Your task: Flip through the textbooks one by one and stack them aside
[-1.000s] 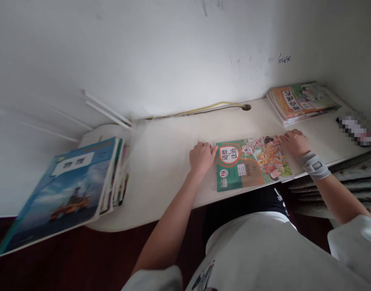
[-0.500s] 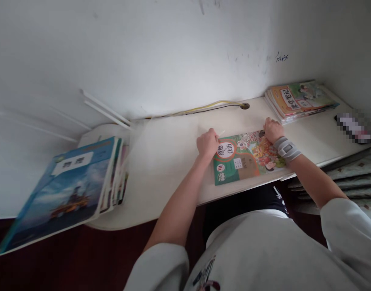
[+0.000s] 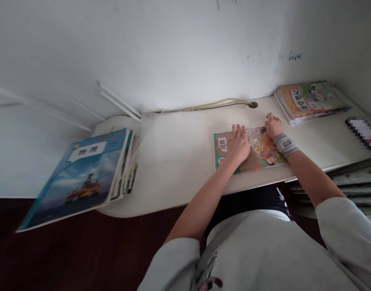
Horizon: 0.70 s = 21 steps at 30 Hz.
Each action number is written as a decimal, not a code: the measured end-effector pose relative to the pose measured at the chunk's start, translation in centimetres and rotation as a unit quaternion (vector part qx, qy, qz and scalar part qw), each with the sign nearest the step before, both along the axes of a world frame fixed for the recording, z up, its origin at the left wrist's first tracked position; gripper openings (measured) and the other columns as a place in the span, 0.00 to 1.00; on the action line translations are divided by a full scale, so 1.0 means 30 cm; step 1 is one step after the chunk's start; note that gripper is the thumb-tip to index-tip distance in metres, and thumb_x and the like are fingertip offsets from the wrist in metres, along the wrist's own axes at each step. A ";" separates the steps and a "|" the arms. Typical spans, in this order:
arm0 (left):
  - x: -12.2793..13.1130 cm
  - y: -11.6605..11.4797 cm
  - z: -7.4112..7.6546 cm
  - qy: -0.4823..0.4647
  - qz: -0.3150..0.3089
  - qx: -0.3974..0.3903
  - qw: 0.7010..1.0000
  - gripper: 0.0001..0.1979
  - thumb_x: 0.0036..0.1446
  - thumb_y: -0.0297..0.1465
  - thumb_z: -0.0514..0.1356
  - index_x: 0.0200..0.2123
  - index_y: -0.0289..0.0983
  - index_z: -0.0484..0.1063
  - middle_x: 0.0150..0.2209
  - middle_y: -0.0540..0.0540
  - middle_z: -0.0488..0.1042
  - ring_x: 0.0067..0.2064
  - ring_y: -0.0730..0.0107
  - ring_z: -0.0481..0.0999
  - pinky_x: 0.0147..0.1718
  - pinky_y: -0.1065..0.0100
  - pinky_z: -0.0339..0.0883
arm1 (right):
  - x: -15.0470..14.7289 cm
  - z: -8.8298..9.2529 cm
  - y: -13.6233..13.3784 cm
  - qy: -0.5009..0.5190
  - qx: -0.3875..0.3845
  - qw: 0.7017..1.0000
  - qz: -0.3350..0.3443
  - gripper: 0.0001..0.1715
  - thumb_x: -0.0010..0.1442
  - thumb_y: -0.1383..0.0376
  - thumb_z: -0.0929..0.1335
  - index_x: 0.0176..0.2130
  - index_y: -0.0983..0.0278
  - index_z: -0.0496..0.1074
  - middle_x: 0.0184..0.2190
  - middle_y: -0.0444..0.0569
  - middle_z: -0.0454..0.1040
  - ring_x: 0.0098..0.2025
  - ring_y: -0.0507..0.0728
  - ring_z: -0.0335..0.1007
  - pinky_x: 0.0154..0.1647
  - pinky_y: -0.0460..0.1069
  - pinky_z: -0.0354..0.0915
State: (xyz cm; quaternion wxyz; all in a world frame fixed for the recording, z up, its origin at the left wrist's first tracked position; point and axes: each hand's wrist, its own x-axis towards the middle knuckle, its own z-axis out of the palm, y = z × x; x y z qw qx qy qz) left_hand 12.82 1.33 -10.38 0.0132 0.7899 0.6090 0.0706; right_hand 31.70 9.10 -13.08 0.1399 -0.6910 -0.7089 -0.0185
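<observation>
A green and orange textbook [image 3: 259,150] with a colourful picture lies flat near the front edge of the white desk. My left hand [image 3: 239,144] rests on its cover, fingers spread, hiding part of the title. At the book's upper right corner is my right hand [image 3: 274,126], its fingers curled in; whether they pinch the corner is too small to make out. A grey band [image 3: 285,145] circles my right wrist.
A stack of books with a blue cover [image 3: 85,173] overhangs the desk's left end. More books [image 3: 309,101] are piled at the back right, near a blurred phone [image 3: 363,131]. A yellow cable [image 3: 215,103] runs along the wall to a hole in the white desk [image 3: 173,161].
My left hand has moved from the book's upper left corner onto the cover, and its fingers have opened out. My right hand remains at the upper right corner. The view has shifted slightly.
</observation>
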 end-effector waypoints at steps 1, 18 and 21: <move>0.020 -0.010 -0.015 -0.004 -0.009 -0.022 1.000 0.30 0.65 0.39 0.37 0.64 0.27 0.48 0.66 0.33 0.48 0.68 0.51 0.40 0.62 0.45 0.39 | 0.010 0.002 0.003 0.005 0.007 1.000 0.006 0.20 0.61 0.69 0.56 0.52 0.70 0.62 0.39 0.61 0.73 0.41 0.62 0.68 0.43 0.55 0.62; -0.058 -0.002 -0.077 -0.027 0.007 -0.033 0.999 0.28 0.64 0.37 0.38 0.65 0.35 0.49 0.67 0.43 0.49 0.67 0.56 0.45 0.63 0.50 0.38 | -0.146 -0.001 -0.183 -0.065 -0.042 0.974 0.211 0.37 0.66 0.51 0.50 0.62 0.72 0.56 0.64 0.60 0.54 0.66 0.65 0.47 0.63 0.62 0.45; -0.143 0.017 -0.086 -0.034 0.065 -0.047 0.996 0.29 0.64 0.39 0.37 0.65 0.35 0.49 0.67 0.42 0.47 0.67 0.55 0.44 0.63 0.48 0.37 | -0.039 0.003 -0.156 -0.095 -0.058 0.980 0.165 0.36 0.66 0.52 0.51 0.63 0.71 0.54 0.65 0.59 0.52 0.66 0.65 0.46 0.62 0.63 0.47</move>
